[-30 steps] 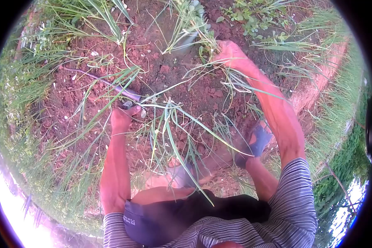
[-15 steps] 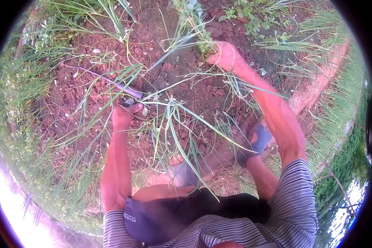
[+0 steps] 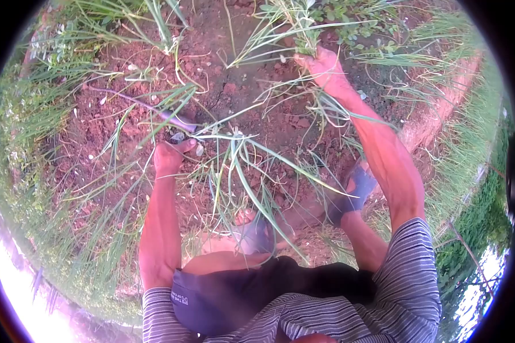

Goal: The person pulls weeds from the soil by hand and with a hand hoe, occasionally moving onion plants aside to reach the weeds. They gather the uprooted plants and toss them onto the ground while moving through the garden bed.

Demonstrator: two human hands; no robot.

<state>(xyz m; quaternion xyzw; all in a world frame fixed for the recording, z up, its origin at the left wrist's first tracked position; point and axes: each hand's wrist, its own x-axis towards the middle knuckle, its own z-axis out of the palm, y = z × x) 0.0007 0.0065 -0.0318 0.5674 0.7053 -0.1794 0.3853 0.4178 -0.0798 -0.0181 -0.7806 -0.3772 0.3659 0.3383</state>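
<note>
"Gripping what, exactly, is the right hand (image 3: 328, 70)?"

"A leafy green bunch (image 3: 309, 39). The fingers are closed round its lower stems, over the far part of the soil (image 3: 229, 94), and its long axis runs outward, away from the person."

"And the left hand (image 3: 169, 160)?"

"Nearer the body, low at the soil, fingers curled in, thumb out toward the right. Just beyond that thumb lies the wider end of a slim purplish tool (image 3: 169, 116), which tapers off toward the soil's far left. Whether the fingers hold any of it, one can't tell."

"So which hand is nearer the bunch?"

"The right, touching it. The left is well apart, nearer the tool, with long narrow leaves (image 3: 236, 139) spread out to its right."
</note>
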